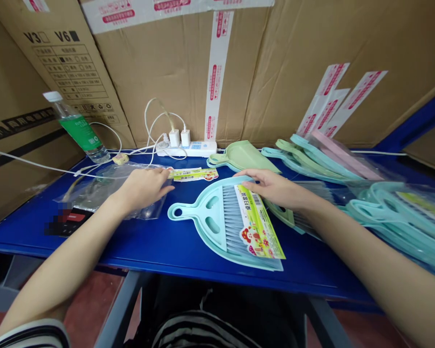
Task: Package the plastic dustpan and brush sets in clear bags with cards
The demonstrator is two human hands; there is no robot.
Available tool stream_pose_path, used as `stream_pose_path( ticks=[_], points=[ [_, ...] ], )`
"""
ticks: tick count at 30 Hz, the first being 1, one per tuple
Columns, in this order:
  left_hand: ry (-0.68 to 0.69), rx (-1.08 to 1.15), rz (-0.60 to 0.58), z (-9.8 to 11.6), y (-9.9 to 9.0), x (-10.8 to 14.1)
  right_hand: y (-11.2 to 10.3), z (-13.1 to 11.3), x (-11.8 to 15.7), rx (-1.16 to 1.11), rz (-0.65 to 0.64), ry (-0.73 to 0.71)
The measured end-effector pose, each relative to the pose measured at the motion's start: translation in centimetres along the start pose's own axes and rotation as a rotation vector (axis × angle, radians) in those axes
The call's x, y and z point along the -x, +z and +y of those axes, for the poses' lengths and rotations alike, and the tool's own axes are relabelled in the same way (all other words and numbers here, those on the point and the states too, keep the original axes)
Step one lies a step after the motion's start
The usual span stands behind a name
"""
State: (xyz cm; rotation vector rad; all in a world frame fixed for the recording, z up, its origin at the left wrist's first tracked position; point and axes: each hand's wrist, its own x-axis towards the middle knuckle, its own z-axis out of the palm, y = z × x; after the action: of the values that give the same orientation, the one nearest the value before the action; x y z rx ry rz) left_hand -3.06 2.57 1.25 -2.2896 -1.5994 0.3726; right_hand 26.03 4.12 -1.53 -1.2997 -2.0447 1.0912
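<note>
My left hand point(143, 188) lies flat on a crumpled clear plastic bag point(94, 186), its fingertips at the end of a narrow yellow-and-white paper label point(192, 174). My right hand point(271, 188) rests across the top edge of a mint-green plastic dustpan point(206, 227), fingers spread. Nested in that dustpan is a brush with grey bristles point(234, 215). A long yellow-green printed label point(261, 227) with red flowers and a barcode lies over the bristles. Both hands stand on the blue table point(166, 256), apart from each other.
Behind, a white power strip point(186, 149) holds white chargers and cables, and a water bottle point(76, 126) leans at the left. A green dustpan point(242, 157) and stacked pastel dustpans point(395, 217) crowd the right. Cardboard sheets point(174, 72) line the back.
</note>
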Motion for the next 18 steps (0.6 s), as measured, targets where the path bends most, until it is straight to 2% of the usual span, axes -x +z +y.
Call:
stream_pose_path(
  ticks=[3, 6, 11, 15, 18],
  points=[
    [-0.104, -0.040, -0.153, -0.5, 0.4, -0.1, -0.1, 0.0, 0.1, 0.012, -0.003, -0.008],
    [-0.117, -0.027, -0.215, -0.6, 0.4, -0.1, -0.2, 0.0, 0.1, 0.008, -0.010, -0.004],
    [-0.113, -0.028, -0.320, -0.2, -0.6, 0.0, -0.1, 0.0, 0.1, 0.015, -0.003, -0.008],
    [-0.109, -0.003, -0.320, -0.2, -1.1, 0.0, 0.0, -0.2, 0.0, 0.039, 0.004, 0.000],
    [-0.141, 0.093, -0.221, -0.8, -0.8, 0.1, 0.1, -0.2, 0.0, 0.074, 0.012, 0.007]
  ],
)
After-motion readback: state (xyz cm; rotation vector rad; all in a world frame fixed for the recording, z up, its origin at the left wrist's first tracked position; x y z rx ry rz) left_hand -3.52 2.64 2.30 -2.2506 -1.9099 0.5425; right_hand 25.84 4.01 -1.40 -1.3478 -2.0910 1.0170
